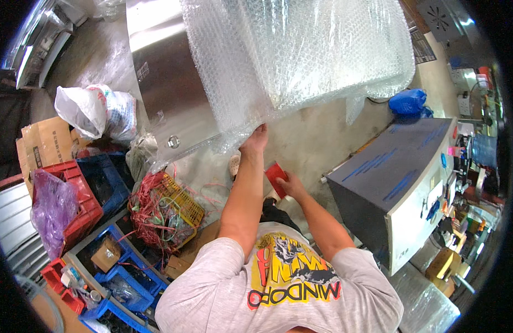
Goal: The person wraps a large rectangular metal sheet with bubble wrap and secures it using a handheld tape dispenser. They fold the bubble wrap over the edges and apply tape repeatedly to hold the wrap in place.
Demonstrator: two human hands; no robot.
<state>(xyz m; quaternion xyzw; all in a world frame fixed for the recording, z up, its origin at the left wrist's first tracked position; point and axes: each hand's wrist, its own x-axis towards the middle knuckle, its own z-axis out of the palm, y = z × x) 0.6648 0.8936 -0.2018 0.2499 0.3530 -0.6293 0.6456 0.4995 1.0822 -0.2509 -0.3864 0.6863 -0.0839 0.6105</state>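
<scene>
A large sheet of clear bubble wrap [301,50] covers a shiny steel cabinet [168,83] that stands ahead of me. My left hand [255,140] is raised and grips the lower edge of the bubble wrap. My right hand [290,183] is lower, just to the right, and holds a small flat red object [275,175] that looks like a tape dispenser or cutter. Both forearms rise from my grey printed shirt at the bottom.
A grey metal box [395,183] with blue tape strips stands to the right. To the left are red and blue crates [95,194], a yellow crate full of red straps [162,211], a white sack [95,111] and cardboard. A blue bag [407,102] lies on the concrete floor.
</scene>
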